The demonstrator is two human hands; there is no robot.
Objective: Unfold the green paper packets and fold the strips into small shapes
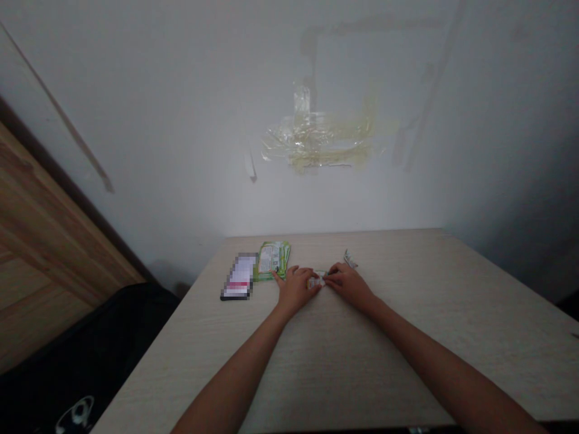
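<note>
Between my two hands on the table lies a small, pale printed piece, paper or packet, too small to make out its kind. My left hand grips its left side with thumb and fingers, the little finger side spread toward the green packets. At the piece's right end my right hand pinches with thumb and fingertips. Just left of my left hand sits a stack of green and white printed packets. A small crumpled scrap rests beyond my right hand.
A phone with a lit, blurred screen lies left of the packets. The light wooden table meets a white wall bearing peeling clear tape. A black bag and wooden panel stand at left.
</note>
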